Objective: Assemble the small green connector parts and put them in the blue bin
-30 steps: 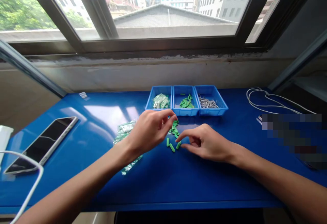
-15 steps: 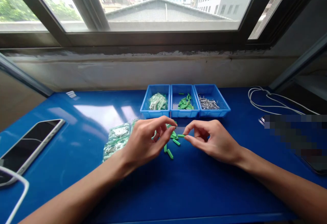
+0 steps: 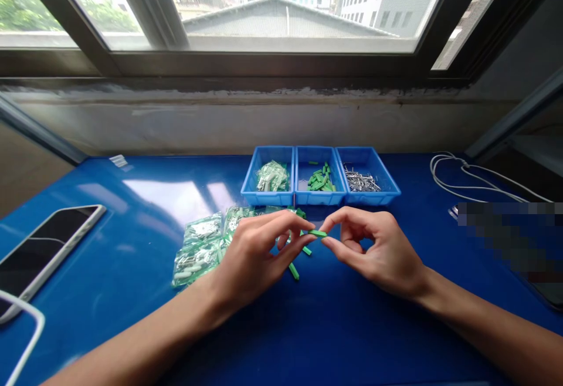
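Between my two hands, above the blue desk, is a small green plastic wall plug [image 3: 317, 233]. My left hand [image 3: 264, 244] is closed, pinching its left end between thumb and forefinger. At the other end, the thumb and forefinger of my right hand [image 3: 373, 250] close on the tip. Loose green wall plugs [image 3: 294, 271] lie on the desk below, partly hidden by my left hand. Clear bags of hardware [image 3: 197, 260] rest beside and behind that hand.
Three joined blue bins stand at the back: one with packed bags [image 3: 272, 176], one with green wall plugs [image 3: 322, 180], one with metal screws [image 3: 361, 180]. A phone [image 3: 48, 251] and white cable lie left. Another cable [image 3: 466, 169] and a blurred dark object [image 3: 514, 245] are at right.
My left hand has come to the wall plug and now pinches its left end. Half a second ago only my right hand held it. The view has shifted slightly.
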Action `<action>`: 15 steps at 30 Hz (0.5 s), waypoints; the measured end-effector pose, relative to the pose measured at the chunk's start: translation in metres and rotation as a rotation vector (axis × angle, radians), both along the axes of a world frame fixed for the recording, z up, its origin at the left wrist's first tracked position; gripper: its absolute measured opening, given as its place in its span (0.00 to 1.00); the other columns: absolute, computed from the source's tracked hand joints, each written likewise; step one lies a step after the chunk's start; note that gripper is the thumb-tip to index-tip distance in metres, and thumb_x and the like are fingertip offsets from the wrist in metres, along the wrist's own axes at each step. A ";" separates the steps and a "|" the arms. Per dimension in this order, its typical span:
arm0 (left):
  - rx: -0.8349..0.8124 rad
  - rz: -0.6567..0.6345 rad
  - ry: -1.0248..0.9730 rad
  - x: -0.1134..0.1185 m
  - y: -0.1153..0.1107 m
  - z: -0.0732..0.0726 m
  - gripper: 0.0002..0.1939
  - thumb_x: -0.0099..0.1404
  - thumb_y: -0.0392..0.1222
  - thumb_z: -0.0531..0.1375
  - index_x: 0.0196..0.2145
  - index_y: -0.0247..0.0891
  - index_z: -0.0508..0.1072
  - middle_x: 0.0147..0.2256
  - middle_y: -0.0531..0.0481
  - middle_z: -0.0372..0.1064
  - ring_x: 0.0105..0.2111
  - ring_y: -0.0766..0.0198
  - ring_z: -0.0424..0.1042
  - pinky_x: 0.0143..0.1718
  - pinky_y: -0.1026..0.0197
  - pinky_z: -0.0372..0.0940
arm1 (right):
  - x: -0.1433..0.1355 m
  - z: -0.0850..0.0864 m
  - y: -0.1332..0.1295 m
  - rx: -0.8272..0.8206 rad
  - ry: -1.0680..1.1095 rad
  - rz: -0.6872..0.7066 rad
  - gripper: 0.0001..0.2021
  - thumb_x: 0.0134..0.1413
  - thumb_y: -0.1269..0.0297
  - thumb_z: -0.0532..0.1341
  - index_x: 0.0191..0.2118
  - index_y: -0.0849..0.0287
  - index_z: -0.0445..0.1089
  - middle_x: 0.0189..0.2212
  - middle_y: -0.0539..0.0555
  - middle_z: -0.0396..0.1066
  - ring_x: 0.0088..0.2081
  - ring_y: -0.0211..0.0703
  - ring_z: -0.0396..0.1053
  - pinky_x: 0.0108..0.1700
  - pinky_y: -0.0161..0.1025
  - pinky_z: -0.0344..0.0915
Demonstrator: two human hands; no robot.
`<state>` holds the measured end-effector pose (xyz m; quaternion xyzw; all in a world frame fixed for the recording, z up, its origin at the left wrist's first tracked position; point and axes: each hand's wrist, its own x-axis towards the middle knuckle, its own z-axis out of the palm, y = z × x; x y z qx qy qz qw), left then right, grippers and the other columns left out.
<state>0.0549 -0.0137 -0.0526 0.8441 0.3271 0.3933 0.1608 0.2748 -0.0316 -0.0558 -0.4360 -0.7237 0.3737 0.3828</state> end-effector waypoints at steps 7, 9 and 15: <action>-0.150 -0.064 -0.044 0.007 -0.005 -0.004 0.02 0.68 0.34 0.65 0.36 0.35 0.80 0.25 0.53 0.75 0.21 0.69 0.68 0.22 0.68 0.62 | -0.004 0.003 -0.006 0.335 -0.090 -0.034 0.03 0.59 0.67 0.66 0.39 0.58 0.76 0.17 0.41 0.56 0.17 0.30 0.53 0.22 0.31 0.55; -0.176 -0.056 -0.072 0.007 -0.006 -0.004 0.03 0.68 0.34 0.65 0.37 0.35 0.81 0.25 0.52 0.76 0.21 0.69 0.69 0.22 0.68 0.64 | -0.004 0.004 -0.006 0.360 -0.095 -0.045 0.02 0.58 0.68 0.66 0.38 0.58 0.76 0.17 0.41 0.56 0.17 0.30 0.53 0.21 0.31 0.55; -0.133 0.008 -0.208 0.009 -0.011 -0.002 0.05 0.68 0.34 0.66 0.40 0.34 0.82 0.29 0.49 0.80 0.24 0.67 0.74 0.24 0.68 0.68 | -0.004 0.002 -0.002 0.302 -0.102 -0.059 0.03 0.57 0.70 0.65 0.39 0.59 0.74 0.18 0.41 0.56 0.17 0.30 0.54 0.21 0.30 0.54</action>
